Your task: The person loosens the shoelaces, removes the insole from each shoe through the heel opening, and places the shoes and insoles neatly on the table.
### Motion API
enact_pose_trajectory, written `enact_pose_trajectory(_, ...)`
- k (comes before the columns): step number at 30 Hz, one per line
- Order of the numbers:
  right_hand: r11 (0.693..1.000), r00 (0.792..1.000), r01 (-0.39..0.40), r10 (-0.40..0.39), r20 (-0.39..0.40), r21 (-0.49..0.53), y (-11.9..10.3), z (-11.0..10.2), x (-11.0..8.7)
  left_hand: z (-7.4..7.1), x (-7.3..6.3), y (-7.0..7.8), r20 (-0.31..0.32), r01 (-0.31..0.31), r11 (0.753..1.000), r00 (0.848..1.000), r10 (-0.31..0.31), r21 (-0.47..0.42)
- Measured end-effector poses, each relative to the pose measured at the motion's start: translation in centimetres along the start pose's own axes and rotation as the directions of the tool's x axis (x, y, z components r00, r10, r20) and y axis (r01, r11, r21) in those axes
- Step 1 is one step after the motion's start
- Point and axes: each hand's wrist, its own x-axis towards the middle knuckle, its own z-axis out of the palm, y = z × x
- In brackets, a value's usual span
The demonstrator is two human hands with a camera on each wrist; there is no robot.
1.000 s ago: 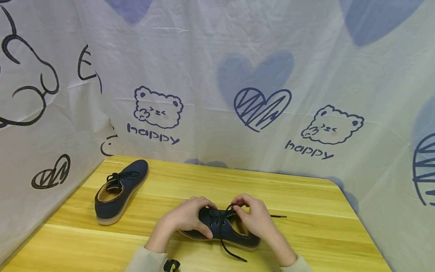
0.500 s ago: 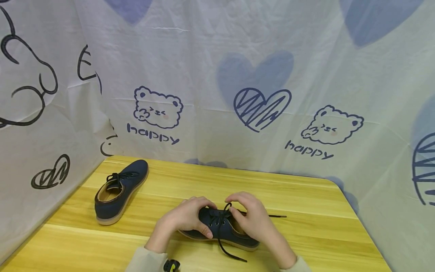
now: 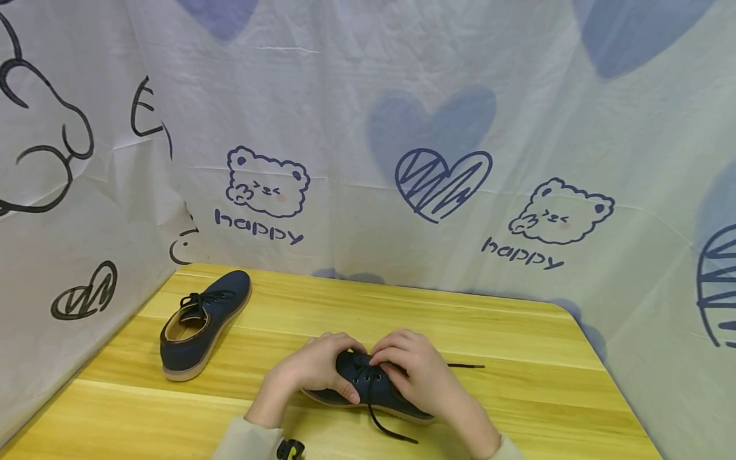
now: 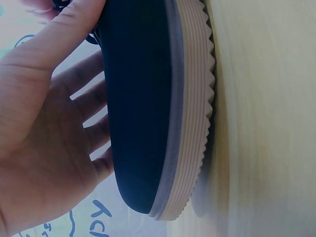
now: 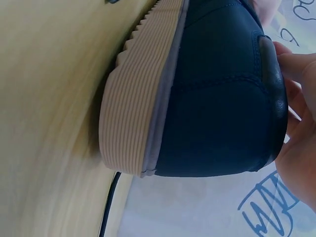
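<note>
A navy lace-up shoe [image 3: 388,401] lies on the table with its toe to the left. My left hand [image 3: 313,364] grips the front part, thumb on the near side and fingers over the far side. Above the shoe's opening, my right hand [image 3: 415,370] pinches the black shoelace [image 3: 381,427] at the knot, its fingers hiding the loop. One lace end hangs down the near side onto the table. The left wrist view shows the toe and ridged tan sole [image 4: 192,98]; the heel [image 5: 217,123] fills the right wrist view.
The matching navy shoe [image 3: 209,326] stands at the left with its lace tied in a bow. Another lace end [image 3: 467,366] lies on the wooden table [image 3: 517,396] beyond the right hand. A printed white cloth [image 3: 356,243] hangs behind and along the sides.
My right hand has shifted left from holding up the lace loop to the knot, and its fingers now cover the loop. The left hand has stayed on the shoe's front.
</note>
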Motion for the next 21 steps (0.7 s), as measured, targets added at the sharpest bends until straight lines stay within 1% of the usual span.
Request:
enact_pose_trajectory(7, 0.998, 1.0, -0.016, 0.017, 0.009, -0.058, 0.08, 0.14, -0.23, 0.0, 0.04, -0.03, 0.006, 0.002, 1.0, 1.0, -0.002, 0.0)
enact_pose_trajectory(14, 0.996, 1.0, -0.024, 0.023, -0.013, -0.087, 0.31, 0.28, -0.3, 0.0, 0.06, -0.04, 0.006, 0.002, 1.0, 1.0, -0.002, 0.004)
enact_pose_trajectory(21, 0.99, 0.997, -0.059, 0.053, -0.051, -0.126, 0.51, 0.21, -0.39, -0.02, 0.02, 0.01, 0.006, -0.001, 1.0, 1.0, 0.001, 0.002)
